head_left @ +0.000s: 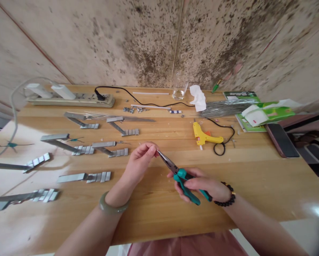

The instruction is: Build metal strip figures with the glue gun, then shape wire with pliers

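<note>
My right hand (193, 183) is closed around the teal and black handles of a pair of needle-nose pliers (182, 174). The long metal jaws point up and left to the fingertips of my left hand (142, 158). Thumb and fingers of that hand are pinched together at the jaw tips. Whatever lies in the pinch is too small and too covered to make out. Left of my hands, several bent grey metal-looking pieces with banded ends, such as this one (118, 153), lie on the wooden table (154, 220).
A yellow glue gun (207, 137) with a black cord lies at right. Behind stand a glass of water (179, 93), a crumpled tissue (198, 97) and a wire bundle (226, 107). A power strip (76, 101) is back left; a phone (282, 140) lies far right.
</note>
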`<state>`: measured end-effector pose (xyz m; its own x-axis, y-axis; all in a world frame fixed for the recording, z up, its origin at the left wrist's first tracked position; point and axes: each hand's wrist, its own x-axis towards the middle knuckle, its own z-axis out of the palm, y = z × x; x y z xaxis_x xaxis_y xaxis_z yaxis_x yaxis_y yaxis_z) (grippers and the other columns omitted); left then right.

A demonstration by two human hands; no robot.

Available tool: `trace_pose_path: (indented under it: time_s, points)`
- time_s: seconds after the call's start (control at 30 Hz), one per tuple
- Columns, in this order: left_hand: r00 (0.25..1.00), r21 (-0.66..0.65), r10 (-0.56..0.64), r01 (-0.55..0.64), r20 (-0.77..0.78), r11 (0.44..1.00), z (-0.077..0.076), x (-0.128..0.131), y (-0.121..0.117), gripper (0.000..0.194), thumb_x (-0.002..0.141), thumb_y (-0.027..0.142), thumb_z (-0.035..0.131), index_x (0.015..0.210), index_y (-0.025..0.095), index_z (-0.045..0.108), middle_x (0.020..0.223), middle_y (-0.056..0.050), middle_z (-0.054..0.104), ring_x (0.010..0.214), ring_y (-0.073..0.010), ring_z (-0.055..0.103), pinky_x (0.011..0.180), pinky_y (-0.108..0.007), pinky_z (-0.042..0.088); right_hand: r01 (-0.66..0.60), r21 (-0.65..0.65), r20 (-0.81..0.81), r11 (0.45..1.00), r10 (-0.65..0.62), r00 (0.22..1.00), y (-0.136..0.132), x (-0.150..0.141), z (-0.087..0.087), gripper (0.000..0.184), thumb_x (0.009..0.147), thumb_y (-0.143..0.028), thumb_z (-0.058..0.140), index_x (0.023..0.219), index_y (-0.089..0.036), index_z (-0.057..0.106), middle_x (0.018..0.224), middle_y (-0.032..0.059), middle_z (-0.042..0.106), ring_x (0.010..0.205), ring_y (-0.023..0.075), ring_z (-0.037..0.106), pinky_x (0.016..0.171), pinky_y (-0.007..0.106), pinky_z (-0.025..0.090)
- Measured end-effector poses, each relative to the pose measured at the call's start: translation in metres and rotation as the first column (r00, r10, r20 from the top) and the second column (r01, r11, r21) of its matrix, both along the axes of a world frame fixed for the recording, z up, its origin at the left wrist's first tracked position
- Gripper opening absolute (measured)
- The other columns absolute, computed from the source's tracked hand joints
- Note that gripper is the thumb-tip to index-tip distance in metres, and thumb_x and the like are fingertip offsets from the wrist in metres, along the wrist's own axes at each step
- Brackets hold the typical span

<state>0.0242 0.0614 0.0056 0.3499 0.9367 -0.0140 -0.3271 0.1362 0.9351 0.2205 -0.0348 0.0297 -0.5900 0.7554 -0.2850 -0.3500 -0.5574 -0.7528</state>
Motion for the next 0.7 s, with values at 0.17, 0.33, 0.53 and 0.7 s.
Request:
trace_pose_path:
  time_s: [0.17,0.33,0.53,0.7]
  points:
    - [1.000,0.012,0.005,-0.005,-0.013,1.000,-0.0005,-0.0001,0.0002,0.021,0.077,0.038,0.069,0.070,0.018,0.064,0.071,-0.001,0.057,0.070,-0.0131,0.050,0.069,-0.026,0.040,-0.001,0.000,-0.009,1.000,0.001,1.000,-0.0006,0.0001,-0.0009,0.044,0.080,-0.034,0.063,0.118,-0.012,0.056,0.081,0.0034,0.059,0.061,0.0111,0.056,0.054,0.025,0.040]
    - [1.000,0.010,-0.004,0.004,-0.018,1.000,0.0008,-0.0001,-0.0004,0.022,0.077,0.039,0.069,0.069,0.018,0.064,0.071,-0.002,0.057,0.069,-0.0133,0.049,0.067,-0.026,0.040,-0.007,0.007,0.004,1.000,0.007,1.000,-0.0005,0.0004,-0.0024,0.043,0.080,-0.034,0.063,0.118,-0.013,0.056,0.079,0.0023,0.059,0.059,0.0108,0.055,0.053,0.024,0.039]
    - [0.999,0.026,0.020,-0.019,-0.048,0.999,0.0014,-0.0003,-0.0004,0.024,0.075,0.039,0.070,0.067,0.018,0.063,0.070,-0.002,0.056,0.070,-0.0141,0.049,0.066,-0.026,0.040,-0.007,0.032,0.016,0.999,0.006,1.000,-0.0006,0.0008,-0.0017,0.044,0.081,-0.034,0.062,0.119,-0.013,0.056,0.079,0.0022,0.058,0.060,0.0104,0.054,0.054,0.024,0.039]
    - [0.999,0.037,0.009,-0.007,-0.038,0.999,-0.0007,-0.0009,0.0003,0.021,0.078,0.036,0.068,0.069,0.018,0.064,0.071,-0.002,0.056,0.070,-0.0137,0.049,0.068,-0.026,0.040,-0.014,0.021,0.007,1.000,0.014,1.000,-0.0003,0.0004,-0.0009,0.044,0.080,-0.034,0.063,0.118,-0.013,0.056,0.080,0.0026,0.059,0.060,0.0106,0.055,0.054,0.024,0.039]
